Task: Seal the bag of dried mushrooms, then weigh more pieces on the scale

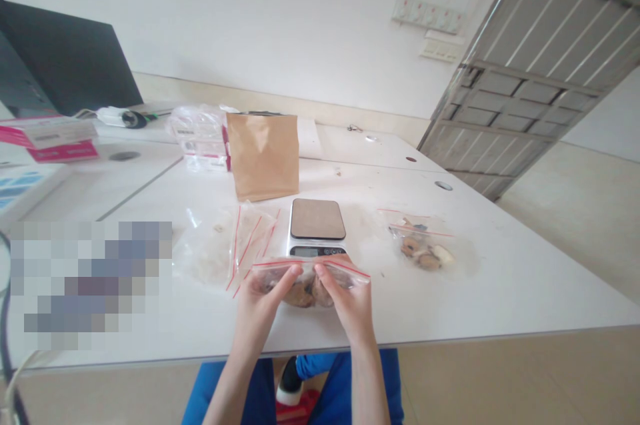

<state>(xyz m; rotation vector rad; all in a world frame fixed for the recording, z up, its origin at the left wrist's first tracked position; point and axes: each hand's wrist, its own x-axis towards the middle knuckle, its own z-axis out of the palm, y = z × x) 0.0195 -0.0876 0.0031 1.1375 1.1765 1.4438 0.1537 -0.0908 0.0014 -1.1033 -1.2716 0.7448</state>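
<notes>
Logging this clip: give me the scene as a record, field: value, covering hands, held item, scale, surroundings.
left hand: grips held zip bag, thumb near red seal line
right hand: grips same bag, thumb near seal line
held contents: brown pieces
scale: just beyond hands; display reading illegible
right of scale: second zip bag with pieces, lying on table
left of scale: clear bags, red seal lines
behind: paper bag, upright

Two hands (257,305) (357,308), two filled bags (300,295) (423,250), one scale (319,219), one paper bag (265,158), one monitor (75,61) and one gate (530,95) can be counted, while the flat bags (205,255) cannot be numbered surely.
</notes>
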